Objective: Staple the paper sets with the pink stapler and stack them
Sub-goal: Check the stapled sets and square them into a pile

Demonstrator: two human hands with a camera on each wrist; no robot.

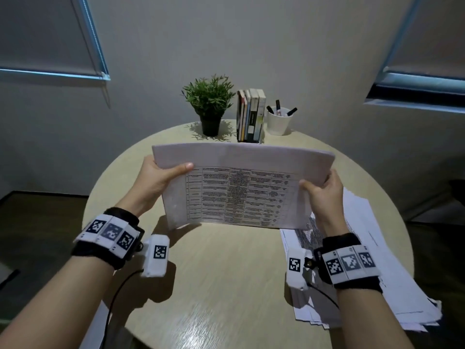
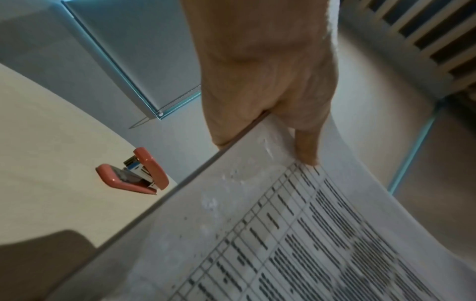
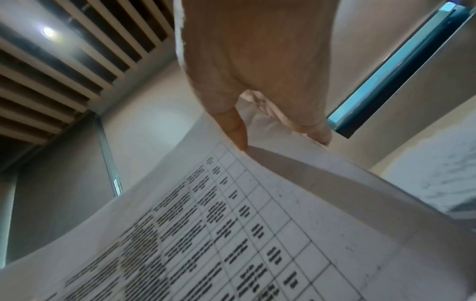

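A paper set printed with a table stands on its lower edge on the round table, tilted toward me. My left hand pinches its left side, thumb on the front. My right hand pinches its right side, thumb on the front. The pink stapler lies on the table to the left, seen only in the left wrist view; the sheets hide it in the head view. A loose pile of printed papers lies on the table at the right, under my right wrist.
At the table's far edge stand a potted plant, a row of books and a white cup of markers. Cables hang from both wrist cameras. Walls and window blinds surround the table.
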